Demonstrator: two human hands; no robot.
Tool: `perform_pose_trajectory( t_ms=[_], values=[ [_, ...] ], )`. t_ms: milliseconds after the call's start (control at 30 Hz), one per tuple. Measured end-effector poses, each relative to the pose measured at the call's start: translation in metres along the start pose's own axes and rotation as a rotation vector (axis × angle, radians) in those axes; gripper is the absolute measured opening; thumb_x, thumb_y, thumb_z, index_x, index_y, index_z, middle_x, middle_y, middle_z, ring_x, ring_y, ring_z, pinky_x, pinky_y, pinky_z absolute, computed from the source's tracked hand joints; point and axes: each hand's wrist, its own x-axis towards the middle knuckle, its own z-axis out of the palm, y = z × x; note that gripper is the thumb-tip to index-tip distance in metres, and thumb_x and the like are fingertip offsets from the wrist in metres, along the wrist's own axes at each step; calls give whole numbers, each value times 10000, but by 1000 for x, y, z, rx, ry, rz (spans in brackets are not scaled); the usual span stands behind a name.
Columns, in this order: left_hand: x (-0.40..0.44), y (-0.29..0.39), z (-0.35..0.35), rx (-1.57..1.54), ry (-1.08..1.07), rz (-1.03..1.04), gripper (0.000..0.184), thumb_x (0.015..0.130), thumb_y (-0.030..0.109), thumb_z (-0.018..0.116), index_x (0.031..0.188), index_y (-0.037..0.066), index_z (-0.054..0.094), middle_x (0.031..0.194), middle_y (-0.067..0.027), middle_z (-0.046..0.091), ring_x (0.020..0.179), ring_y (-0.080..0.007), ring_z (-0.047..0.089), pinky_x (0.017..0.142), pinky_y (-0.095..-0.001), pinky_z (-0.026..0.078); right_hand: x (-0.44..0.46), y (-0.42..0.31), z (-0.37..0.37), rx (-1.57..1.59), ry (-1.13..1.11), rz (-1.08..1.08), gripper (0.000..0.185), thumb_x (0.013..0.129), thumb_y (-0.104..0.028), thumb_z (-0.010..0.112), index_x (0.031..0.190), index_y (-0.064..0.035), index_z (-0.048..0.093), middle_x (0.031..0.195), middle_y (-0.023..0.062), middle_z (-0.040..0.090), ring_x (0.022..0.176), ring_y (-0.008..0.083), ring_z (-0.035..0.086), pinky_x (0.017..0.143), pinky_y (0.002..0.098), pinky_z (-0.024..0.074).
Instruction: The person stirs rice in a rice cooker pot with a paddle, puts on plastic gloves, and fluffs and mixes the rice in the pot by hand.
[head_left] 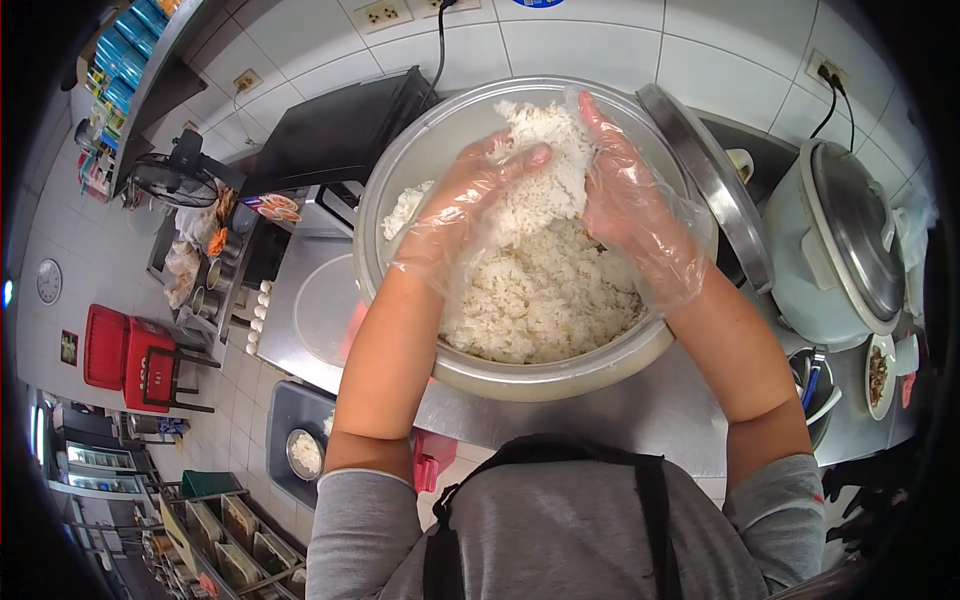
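Note:
A large round pot [570,385] holds cooked rice [550,300], heaped toward its near side. My left hand [475,190] and my right hand [620,185] are both inside the rim, each in a loose clear plastic glove. Between them they cup a big white clump of rice [545,195], lifted against the far part of the pot. The left thumb lies over the clump, and the right fingers point up along its other side. The undersides of both hands are hidden. More rice [403,210] clings to the pot's left inner wall.
A metal lid [710,180] leans at the pot's right, beside a lidded rice cooker [835,240]. A dish of brown food [880,375] lies at the far right. Below the steel counter [490,415] on the left is a grey bin [290,420] holding a bowl of rice [305,453].

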Motion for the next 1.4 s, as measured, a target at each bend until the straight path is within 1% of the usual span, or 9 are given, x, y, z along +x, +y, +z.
perform_pose_trajectory(
  t_ms=[300,467,567,767,900,1100,1167,1200,1400],
  values=[
    [15,-12,-16,-348,-76,47,1034,753,510,798,1511,33,283,1554,-190,291,1466,-343,197,1104,-644,201,8,-10,12,-373,333,-180,569,893,-357,713,1343,-73,511,1321,75,563,1205,226,548,1073,346,396],
    [5,0,-11,-181,46,-72,920,804,351,796,1497,9,296,1474,-227,396,1401,-321,342,1053,-476,370,23,-3,-18,-1128,179,-216,490,847,-235,771,1277,-86,590,1299,85,589,1165,191,560,1010,329,444],
    [18,-11,-15,-148,21,-64,864,811,277,799,1476,-6,326,1412,-227,464,1313,-289,449,1001,-375,427,27,0,-19,-1269,260,-167,420,802,-187,784,1197,-111,663,1165,99,665,1066,186,617,929,332,483],
    [12,-12,-24,-203,19,13,732,806,208,799,1397,-23,436,1298,-206,559,1188,-231,548,948,-315,465,31,-5,-38,-1270,322,-302,257,883,-42,560,1085,-77,713,975,63,711,865,134,638,812,282,511],
    [-11,-37,-67,-272,61,337,793,822,321,780,1385,-101,414,1268,-220,594,1211,-281,551,1008,-339,435,31,-6,-44,-1000,348,-77,236,885,-12,542,1041,-53,713,977,56,710,776,105,625,720,288,520],
    [-87,-45,-174,-227,688,410,667,820,200,771,1335,-99,470,1224,-169,624,1111,-232,620,966,-324,473,31,1,-35,-1313,282,108,185,892,-113,643,1048,-31,700,1028,89,701,877,157,654,786,309,518],
    [-115,-29,-172,-186,989,136,541,847,135,723,1307,-63,520,1172,-144,652,1048,-220,648,919,-304,495,31,3,-46,-1428,187,84,253,892,-162,682,1098,-15,678,1038,88,689,946,184,639,837,314,507],
    [-119,-47,-186,-229,890,145,456,858,139,706,1263,-27,579,1115,-117,680,1011,-212,663,899,-300,506,29,4,-44,-1461,171,83,276,892,-197,690,1104,-21,680,1039,85,689,962,191,637,865,320,496],
    [-113,-192,-236,846,755,85,415,855,176,670,1217,-21,619,1097,-182,693,990,-278,683,872,-369,524,30,3,-43,-1436,172,120,381,908,-322,680,1169,-45,662,1076,101,676,987,181,630,828,312,513]
  ],
)
